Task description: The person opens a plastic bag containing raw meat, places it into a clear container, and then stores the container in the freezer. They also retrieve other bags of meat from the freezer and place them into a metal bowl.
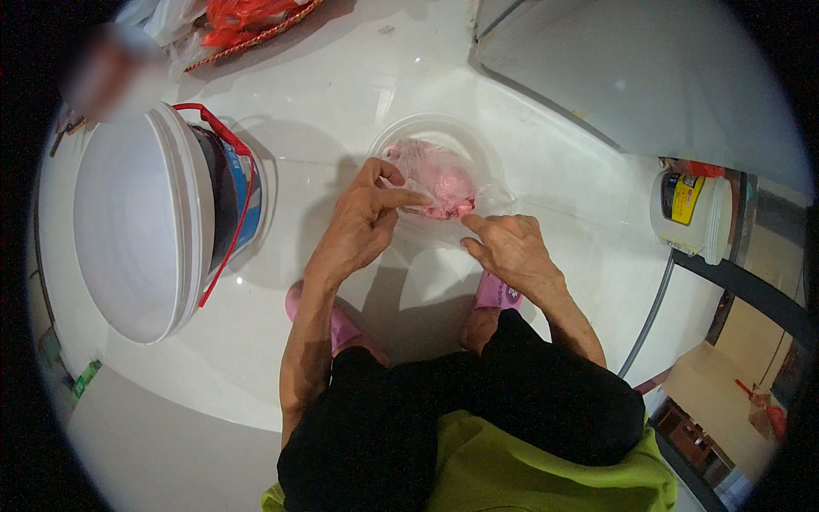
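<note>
A clear plastic bag (pixel 419 166) with pink raw meat (pixel 453 182) inside lies in a round, pale basin (pixel 448 120) on the floor. My left hand (pixel 365 214) is at the bag's left side, gripping the thin film, one finger stretched over the meat. On the right, my right hand (pixel 512 246) pinches the bag's near edge close to the meat. Loose film spreads between both hands and over the basin's near rim, hiding part of it.
A large white bucket (pixel 137 224) with a red handle (pixel 240 205) stands to the left. Red and white plastic bags (pixel 237 22) lie at the upper left. A grey panel (pixel 640 70) rises at the upper right, near a labelled plastic tub (pixel 688 205). My pink slippers (pixel 496 293) are below the basin.
</note>
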